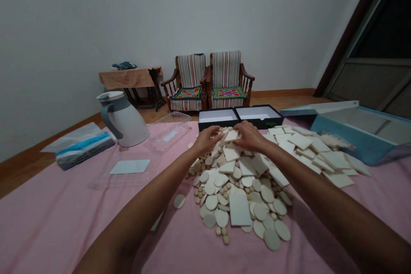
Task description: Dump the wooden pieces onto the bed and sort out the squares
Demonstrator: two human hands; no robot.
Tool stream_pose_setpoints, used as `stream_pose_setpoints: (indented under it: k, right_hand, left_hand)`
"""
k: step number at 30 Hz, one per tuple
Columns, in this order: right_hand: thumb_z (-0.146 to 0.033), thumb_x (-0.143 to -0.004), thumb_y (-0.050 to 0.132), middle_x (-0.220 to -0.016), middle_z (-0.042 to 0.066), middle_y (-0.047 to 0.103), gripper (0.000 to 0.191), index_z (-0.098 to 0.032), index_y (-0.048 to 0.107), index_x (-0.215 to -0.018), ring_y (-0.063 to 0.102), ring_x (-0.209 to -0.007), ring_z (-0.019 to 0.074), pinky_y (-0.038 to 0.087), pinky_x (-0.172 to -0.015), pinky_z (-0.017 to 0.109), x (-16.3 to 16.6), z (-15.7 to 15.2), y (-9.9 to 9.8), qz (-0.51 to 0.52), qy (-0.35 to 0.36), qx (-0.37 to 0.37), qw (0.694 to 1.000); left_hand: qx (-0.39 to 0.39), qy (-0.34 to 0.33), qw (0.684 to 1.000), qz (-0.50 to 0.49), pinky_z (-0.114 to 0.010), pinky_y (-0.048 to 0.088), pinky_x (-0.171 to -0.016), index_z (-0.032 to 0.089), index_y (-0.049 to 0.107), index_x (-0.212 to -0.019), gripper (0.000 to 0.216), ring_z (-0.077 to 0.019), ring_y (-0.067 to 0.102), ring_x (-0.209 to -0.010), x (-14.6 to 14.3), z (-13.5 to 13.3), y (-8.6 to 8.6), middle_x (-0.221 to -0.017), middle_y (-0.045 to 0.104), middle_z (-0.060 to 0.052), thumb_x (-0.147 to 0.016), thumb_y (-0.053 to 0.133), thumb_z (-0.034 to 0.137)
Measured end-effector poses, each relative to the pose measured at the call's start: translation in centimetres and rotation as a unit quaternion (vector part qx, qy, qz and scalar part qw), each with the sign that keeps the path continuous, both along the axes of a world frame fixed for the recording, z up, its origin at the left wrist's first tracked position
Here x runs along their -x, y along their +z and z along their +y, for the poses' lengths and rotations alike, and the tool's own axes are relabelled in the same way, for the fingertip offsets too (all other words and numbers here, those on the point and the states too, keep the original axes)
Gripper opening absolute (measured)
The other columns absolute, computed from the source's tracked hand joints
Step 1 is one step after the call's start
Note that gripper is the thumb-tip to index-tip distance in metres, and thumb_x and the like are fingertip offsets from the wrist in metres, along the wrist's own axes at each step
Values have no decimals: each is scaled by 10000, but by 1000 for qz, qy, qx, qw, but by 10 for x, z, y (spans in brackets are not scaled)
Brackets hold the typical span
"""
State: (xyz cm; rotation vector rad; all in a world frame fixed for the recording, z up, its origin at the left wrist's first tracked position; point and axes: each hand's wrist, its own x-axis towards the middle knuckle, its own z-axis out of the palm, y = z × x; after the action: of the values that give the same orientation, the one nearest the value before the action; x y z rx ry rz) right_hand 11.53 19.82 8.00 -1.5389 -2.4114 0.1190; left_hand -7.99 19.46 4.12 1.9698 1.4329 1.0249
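Note:
A heap of pale wooden pieces lies on the pink cloth (180,239) before me: round discs (221,217), flat squares (240,209) and small beads (225,239). At its far end, my left hand (207,139) is curved against the heap's left side, thumb and fingers apart. Opposite it, my right hand (248,137) pinches the edge of a wooden square (231,136) between thumb and fingers. Its fingertips are partly hidden. Just beyond both hands stands a black box with white compartments (218,115).
More wooden squares (334,159) lie at the right, beside an open light-blue box (349,130). On the left are a white jug (128,122), a tissue pack (85,150) and clear plastic trays (171,130). Two chairs (226,70) stand by the wall.

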Motion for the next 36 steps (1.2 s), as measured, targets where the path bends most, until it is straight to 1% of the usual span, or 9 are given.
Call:
stream_pose_setpoints:
  k: [3, 5, 7, 12, 17, 21, 25, 31, 36]
  right_hand:
    - [-268, -735, 665, -1211, 157, 556, 491, -156, 578, -1205, 499, -1125, 325, 409, -893, 447, -24, -1, -10, 57, 2, -39, 998]
    - [-275, -757, 635, -1154, 136, 588, 392, -160, 606, -1131, 528, -1094, 294, 422, -901, 430, -40, -7, -18, 117, 40, -85, 989]
    - [-276, -791, 589, -1055, 110, 625, 264, -170, 627, -1029, 570, -1022, 255, 443, -888, 393, -53, -19, -26, 171, 71, -123, 975]
    - [-276, -823, 535, -972, 90, 646, 184, -181, 623, -954, 617, -896, 218, 490, -817, 369, -71, -51, -40, 221, 76, -130, 964]
    - [-286, -813, 536, -996, 91, 642, 189, -182, 629, -939, 632, -834, 198, 523, -741, 347, -86, -57, -47, 261, 26, -115, 958]
    - [-271, -808, 532, -951, 94, 646, 182, -166, 641, -909, 648, -800, 191, 527, -706, 323, -105, -46, -54, 251, -35, -96, 963]
    - [-248, -824, 509, -900, 101, 662, 206, -143, 644, -940, 658, -756, 187, 521, -688, 304, -114, -39, -65, 203, -96, -43, 973]
    - [-280, -837, 495, -1119, 176, 627, 386, -100, 552, -1174, 593, -1057, 283, 483, -895, 412, -100, -37, -87, 164, -56, -98, 980]
    - [-267, -860, 452, -1202, 176, 587, 322, -125, 574, -1122, 537, -1153, 271, 434, -989, 425, -94, -40, -99, 172, -15, -106, 979]
  left_hand:
    - [25, 4, 997, 75, -292, 505, -785, 157, 654, -920, 216, -179, 643, -858, 26, -16, 6, -937, 703, -67, -822, 578, 334]
    - [66, -1, 989, 135, -267, 485, -686, 161, 651, -777, 144, -166, 623, -714, 50, -28, 5, -759, 685, -31, -737, 635, 299]
    - [109, -6, 976, 187, -242, 452, -625, 167, 652, -747, 136, -153, 599, -645, 71, -39, 2, -681, 662, -2, -652, 681, 260]
    - [180, -17, 946, 270, -212, 425, -610, 160, 655, -802, 184, -120, 572, -649, 89, -46, -7, -705, 640, 23, -628, 707, 186]
    - [213, -7, 926, 311, -286, 490, -666, 129, 616, -878, 220, -124, 580, -697, 79, -41, -13, -812, 619, -3, -855, 633, 347]
    - [204, 28, 935, 289, -272, 474, -635, 135, 588, -876, 222, -114, 554, -671, 75, -41, -17, -799, 595, 3, -859, 623, 354]
    - [180, 36, 957, 225, -214, 362, -532, 168, 536, -727, 270, -92, 454, -569, 77, -40, -11, -627, 512, 67, -585, 751, 249]
    - [103, 60, 990, 81, -216, 350, -522, 184, 482, -720, 323, -102, 469, -563, 64, -20, 8, -601, 493, 60, -582, 681, 398]
    - [48, 47, 998, -8, -248, 436, -591, 174, 496, -843, 422, -134, 571, -672, 20, -9, 11, -750, 588, -6, -680, 603, 549]
